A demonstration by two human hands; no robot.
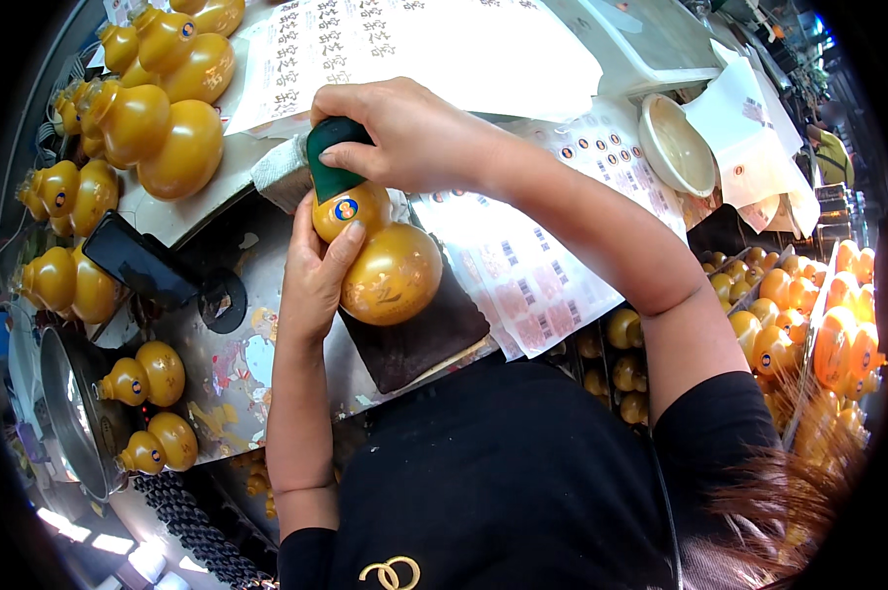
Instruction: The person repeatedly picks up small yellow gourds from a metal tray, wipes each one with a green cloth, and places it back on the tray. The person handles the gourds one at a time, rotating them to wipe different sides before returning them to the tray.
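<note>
Paint-flecked worktop (pixel 252 270) lies left of a yellow gourd (pixel 390 275) at the frame's centre; the left hand (pixel 311 280) has its fingers round the gourd's upper bulb, the right hand (pixel 409 133) grips a dark green piece (pixel 334 169) against its top, apparently fitting or rubbing; the next move calls for steady support

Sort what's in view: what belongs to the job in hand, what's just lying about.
In the job:
yellow gourd, held by the left hand
green tool, in the right hand
dark mat beneath
label sheets, probably

Apparently just lying about:
black phone
pale bowl
loose papers
</note>
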